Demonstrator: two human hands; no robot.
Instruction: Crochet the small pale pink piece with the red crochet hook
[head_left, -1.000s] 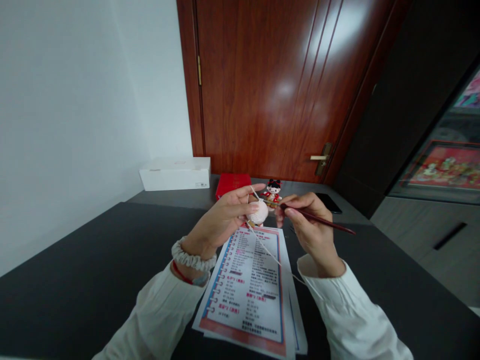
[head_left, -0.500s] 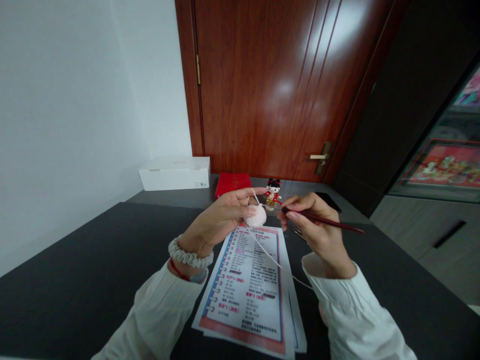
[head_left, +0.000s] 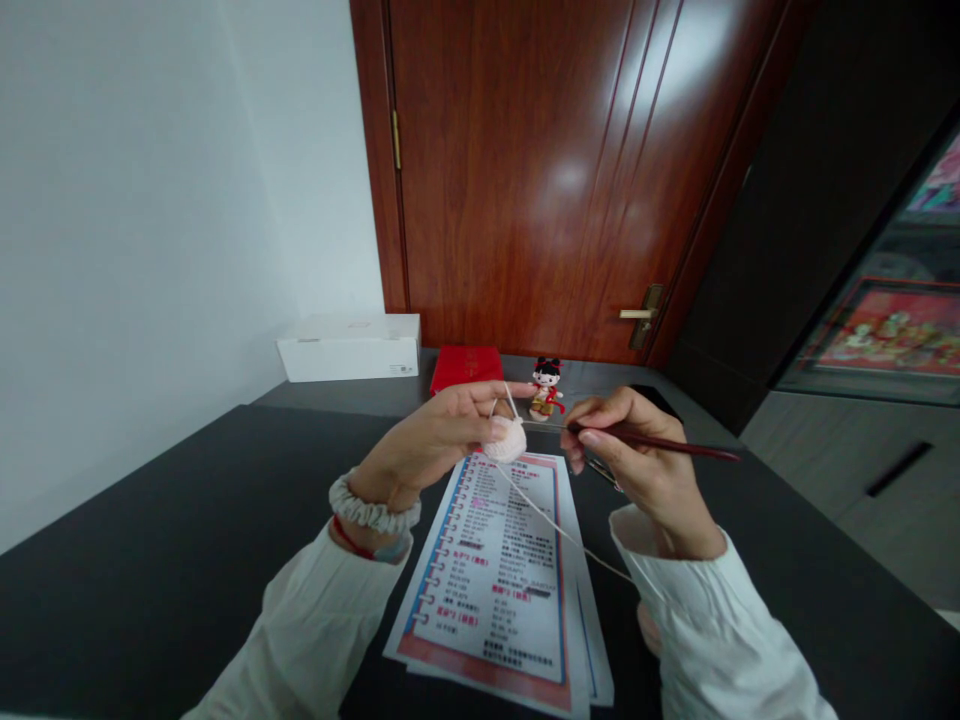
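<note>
My left hand pinches a small, rounded white crochet piece between thumb and fingers. Its index finger points right, with a strand of white yarn looped over it; the strand also trails down to the right, over the printed sheets, to my right sleeve. My right hand is closed around the dark red handle of a crochet hook. The hook's thin metal shaft reaches left to the top edge of the crochet piece. Scissors, partly hidden, lie under the right hand.
Printed sheets lie on the dark table below my hands. Farther back are a white box, a red box, a small crocheted doll and a dark flat object. A wooden door rises behind the table.
Both hands have shifted slightly: the left, with the crochet piece, left and down, the right a little to the right. More of the hook's metal shaft shows between them.
</note>
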